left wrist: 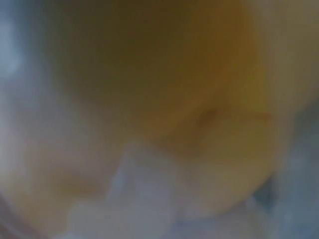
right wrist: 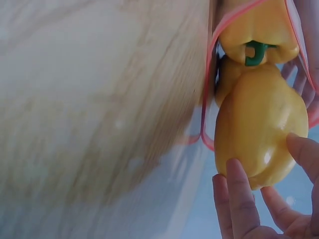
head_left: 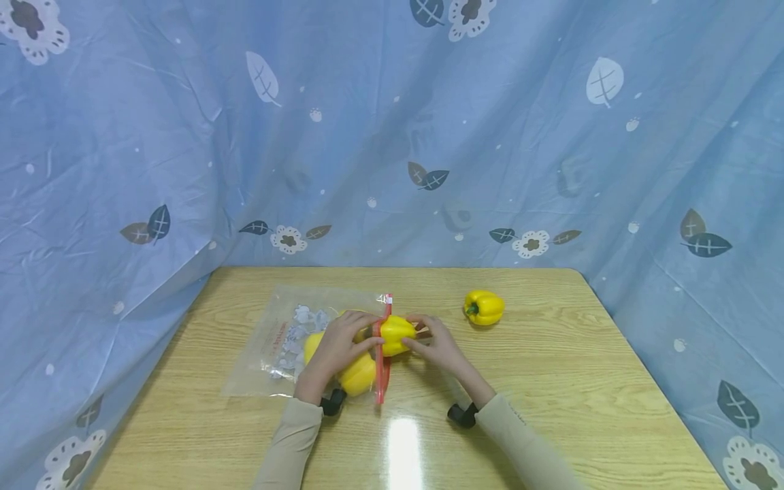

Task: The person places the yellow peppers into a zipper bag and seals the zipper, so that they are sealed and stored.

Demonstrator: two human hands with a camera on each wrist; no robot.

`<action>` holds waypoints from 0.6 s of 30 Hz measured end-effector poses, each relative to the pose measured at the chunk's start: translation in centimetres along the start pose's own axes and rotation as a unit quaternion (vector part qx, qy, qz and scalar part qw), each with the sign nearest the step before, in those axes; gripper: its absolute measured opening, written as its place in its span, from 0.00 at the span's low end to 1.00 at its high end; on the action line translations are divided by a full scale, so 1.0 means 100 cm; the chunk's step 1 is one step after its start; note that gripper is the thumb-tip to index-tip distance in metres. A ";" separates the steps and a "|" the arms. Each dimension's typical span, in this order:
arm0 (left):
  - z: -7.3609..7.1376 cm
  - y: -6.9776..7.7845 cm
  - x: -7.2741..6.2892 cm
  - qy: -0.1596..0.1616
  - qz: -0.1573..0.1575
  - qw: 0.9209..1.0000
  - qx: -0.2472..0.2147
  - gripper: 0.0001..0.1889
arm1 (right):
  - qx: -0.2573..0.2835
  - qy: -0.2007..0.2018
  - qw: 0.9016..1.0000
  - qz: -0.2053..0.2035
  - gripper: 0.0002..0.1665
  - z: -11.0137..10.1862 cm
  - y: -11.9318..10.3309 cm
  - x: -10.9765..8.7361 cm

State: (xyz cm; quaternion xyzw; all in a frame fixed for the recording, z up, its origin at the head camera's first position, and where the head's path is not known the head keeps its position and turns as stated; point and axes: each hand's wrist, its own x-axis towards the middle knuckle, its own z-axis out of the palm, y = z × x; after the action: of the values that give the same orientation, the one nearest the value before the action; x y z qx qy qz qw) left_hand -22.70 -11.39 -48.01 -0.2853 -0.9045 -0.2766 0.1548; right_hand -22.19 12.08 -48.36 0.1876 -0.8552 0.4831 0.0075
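Observation:
A clear plastic zip bag point(head_left: 251, 364) with a red strip along its mouth lies on the table, mouth to the right. Several yellow bell peppers point(head_left: 358, 374) fill its mouth side; one shows a green stem point(right wrist: 256, 54) in the right wrist view. My left hand point(head_left: 333, 347) reaches over the bag and grips it at the red edge. With thumb and fingertips, my right hand point(head_left: 444, 350) holds another yellow bell pepper point(right wrist: 261, 124) by its end, its other end inside the red-rimmed opening. The left wrist view is blurred, filled by yellow close up.
One more yellow bell pepper point(head_left: 485, 307) lies on the wooden table point(head_left: 551, 381) at the back right. A blue patterned curtain point(head_left: 367, 122) stands behind and along both sides. Dark wrist cameras sit by both sleeves.

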 end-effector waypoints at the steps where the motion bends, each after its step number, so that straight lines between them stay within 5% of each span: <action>1: 0.000 0.001 0.000 -0.001 0.001 1.000 0.001 0.24 | -0.003 0.003 1.000 -0.001 0.25 0.001 0.000 0.000; 11: 0.000 0.001 0.001 -0.008 0.002 1.000 0.008 0.25 | -0.013 0.007 1.000 -0.019 0.23 0.007 -0.002 -0.002; 18: -0.002 0.003 0.001 -0.007 0.000 1.000 0.009 0.26 | 0.030 -0.014 0.998 -0.053 0.22 -0.005 -0.028 -0.011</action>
State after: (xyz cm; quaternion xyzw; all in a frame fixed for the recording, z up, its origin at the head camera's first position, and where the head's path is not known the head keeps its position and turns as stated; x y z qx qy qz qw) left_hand -22.58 -11.25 -47.72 -0.2862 -0.9079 -0.2666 0.1506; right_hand -20.33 11.48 -45.99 0.2394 -0.8292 0.5048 0.0153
